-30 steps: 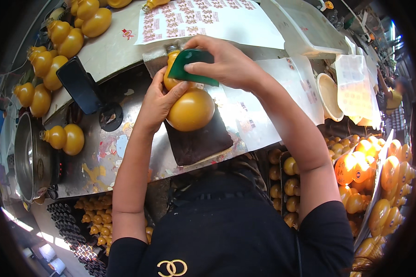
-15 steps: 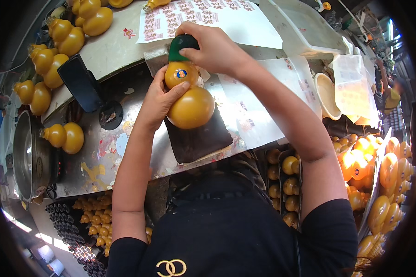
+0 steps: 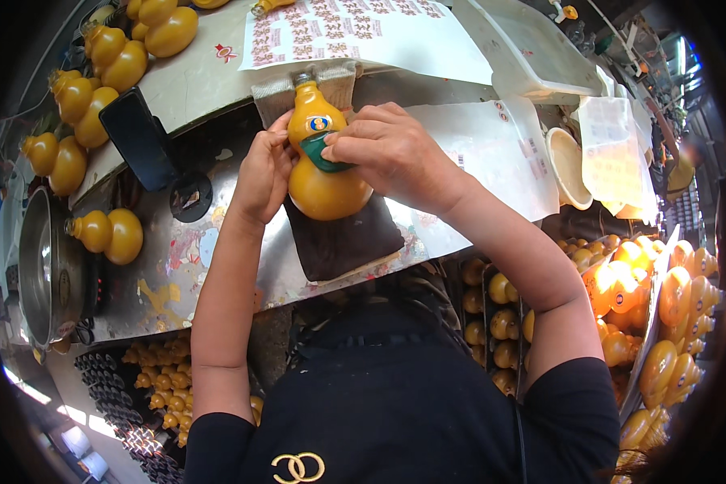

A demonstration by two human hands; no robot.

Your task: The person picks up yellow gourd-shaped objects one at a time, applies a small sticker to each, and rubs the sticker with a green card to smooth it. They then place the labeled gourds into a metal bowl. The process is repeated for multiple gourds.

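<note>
A yellow gourd-shaped bottle lies on a dark pad, its narrow neck pointing away from me. On its upper bulb sits a small round blue sticker. My left hand steadies the bottle from the left side, with fingers curled at its upper bulb and waist. Pinched in my right hand is a dark green flat scraper, pressed on the bottle's waist just below the sticker. My right fingers cover part of the scraper and the bottle's right side.
A phone on a stand, another gourd bottle and a metal pan are on the left. Printed sheets lie at the far side, beside a clear plastic bin. More bottles fill crates at lower right.
My right hand has brought the green scraper nearer, from the bottle's neck end to its waist. The neck now shows. My left hand has loosened from around the upper bulb to its left side.
</note>
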